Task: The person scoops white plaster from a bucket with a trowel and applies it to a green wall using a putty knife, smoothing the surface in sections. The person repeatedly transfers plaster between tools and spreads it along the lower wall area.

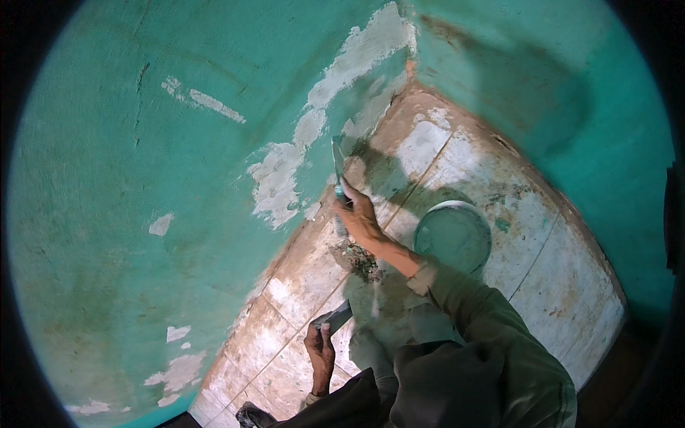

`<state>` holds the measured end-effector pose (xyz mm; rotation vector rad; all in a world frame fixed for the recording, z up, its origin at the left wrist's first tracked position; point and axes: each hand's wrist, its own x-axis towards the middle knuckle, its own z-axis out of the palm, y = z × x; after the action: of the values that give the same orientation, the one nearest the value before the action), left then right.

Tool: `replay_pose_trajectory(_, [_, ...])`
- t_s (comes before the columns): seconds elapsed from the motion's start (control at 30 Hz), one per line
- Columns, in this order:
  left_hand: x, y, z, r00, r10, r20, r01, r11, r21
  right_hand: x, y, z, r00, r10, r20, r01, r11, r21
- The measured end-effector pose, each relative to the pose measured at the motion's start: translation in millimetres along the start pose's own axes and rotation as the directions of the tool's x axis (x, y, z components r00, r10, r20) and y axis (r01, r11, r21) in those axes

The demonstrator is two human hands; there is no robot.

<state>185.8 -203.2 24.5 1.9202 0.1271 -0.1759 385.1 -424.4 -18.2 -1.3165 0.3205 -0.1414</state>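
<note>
My right hand [357,217] reaches forward, fingers wrapped round the handle of a putty knife [337,158]. The blade of the putty knife points up beside the green wall [200,185]; whether it touches the wall I cannot tell. Grey filler patches [275,182] run up that wall toward the corner. Lower down, close to my knees, my left hand [320,357] grips a dark flat rectangular plate [333,318], its kind unclear. Dark crumbly debris [360,261] lies on the floor between my hands.
A round tub [452,204] with a pale rim stands to the right of my right forearm. Stained, whitish floor tiles [542,271] narrow toward the corner. A second green wall [599,135] bounds the right side. My shoe [253,415] shows at the lower edge.
</note>
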Motion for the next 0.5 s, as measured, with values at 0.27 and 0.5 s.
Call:
replay_pose_trajectory(0.27, [1, 2, 3, 1.0, -0.006, -0.001, 0.006, 1.0, 0.01, 83, 10, -82, 0.959, 0.01, -0.284, -0.061, 0.983, -0.171])
replay_pose_trajectory(0.5, [2, -2, 1, 1.0, -0.018, 0.024, 0.018, 1.0, 0.004, 45, 29, -40, 0.998, -0.017, -0.068, 0.005, 0.985, -0.174])
